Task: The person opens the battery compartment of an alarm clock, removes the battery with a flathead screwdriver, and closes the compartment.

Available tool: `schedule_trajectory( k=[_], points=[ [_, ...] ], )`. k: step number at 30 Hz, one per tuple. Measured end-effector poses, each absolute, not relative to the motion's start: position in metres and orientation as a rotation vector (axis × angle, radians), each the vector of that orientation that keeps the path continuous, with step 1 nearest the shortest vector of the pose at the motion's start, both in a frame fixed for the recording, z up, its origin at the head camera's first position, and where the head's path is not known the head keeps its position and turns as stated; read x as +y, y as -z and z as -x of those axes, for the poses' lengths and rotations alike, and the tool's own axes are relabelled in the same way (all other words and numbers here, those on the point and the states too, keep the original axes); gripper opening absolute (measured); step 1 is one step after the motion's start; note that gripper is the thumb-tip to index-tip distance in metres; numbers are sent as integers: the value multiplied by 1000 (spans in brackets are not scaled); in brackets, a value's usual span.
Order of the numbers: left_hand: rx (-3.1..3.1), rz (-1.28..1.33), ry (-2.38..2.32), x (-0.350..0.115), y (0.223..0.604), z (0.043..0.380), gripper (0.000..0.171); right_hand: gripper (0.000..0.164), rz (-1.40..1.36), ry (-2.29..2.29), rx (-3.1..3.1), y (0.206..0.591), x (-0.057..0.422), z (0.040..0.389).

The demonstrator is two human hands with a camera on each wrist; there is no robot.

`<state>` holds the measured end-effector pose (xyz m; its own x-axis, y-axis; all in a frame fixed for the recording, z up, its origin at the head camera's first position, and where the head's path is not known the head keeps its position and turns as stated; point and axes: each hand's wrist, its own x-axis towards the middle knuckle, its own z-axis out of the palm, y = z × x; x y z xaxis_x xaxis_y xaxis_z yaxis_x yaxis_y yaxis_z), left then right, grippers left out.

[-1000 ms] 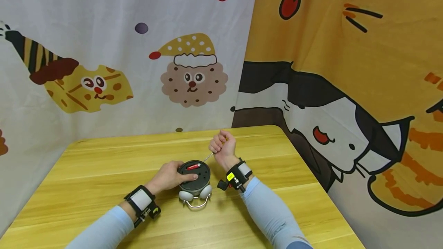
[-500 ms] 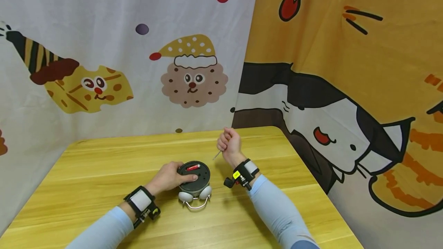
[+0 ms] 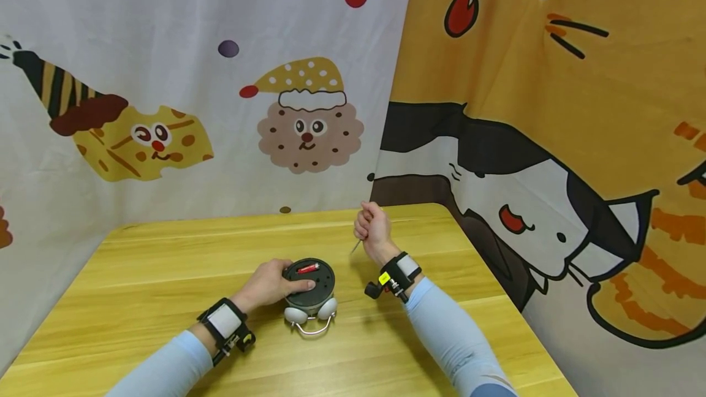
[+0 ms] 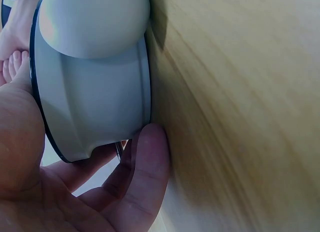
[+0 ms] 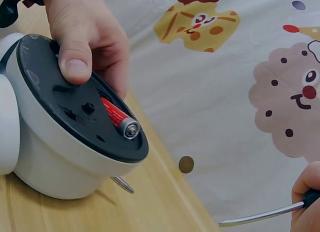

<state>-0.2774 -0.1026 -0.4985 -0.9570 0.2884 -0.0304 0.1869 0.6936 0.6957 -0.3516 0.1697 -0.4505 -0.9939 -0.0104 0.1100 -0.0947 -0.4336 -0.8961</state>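
A pale alarm clock [image 3: 325, 290] lies with its black back facing up; its twin bells and curved handle point toward me. My left hand [image 3: 267, 283] grips the clock, thumb on the back cover and fingers round the rim [image 4: 145, 167]. In the open battery slot sits a red battery [image 5: 117, 118], its silver end raised slightly in the right wrist view. Right of the clock and apart from it, my right hand [image 3: 373, 230] holds a screwdriver [image 5: 262, 215] in curled fingers. Its thin metal shaft points down-left, and most of the handle is hidden in the fist.
The wooden table [image 3: 165, 274] carries the clock. A short metal foot [image 5: 122, 184] juts from the clock's side near the tabletop. Behind the table hang a white printed curtain [image 3: 182, 35] and an orange one [image 3: 513, 66] on the right.
My right hand has moved right and slightly away with the screwdriver, whose tip has drawn back from the clock's edge. The left hand and the clock have stayed in place.
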Motion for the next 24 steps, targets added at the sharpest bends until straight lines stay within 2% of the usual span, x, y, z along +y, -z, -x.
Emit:
schedule_trajectory(
  k=[24],
  points=[
    [2738, -347, -1117, -102, 497, 276, 72, 64, -201, -2448, -1862, 434, 192, 351]
  ],
)
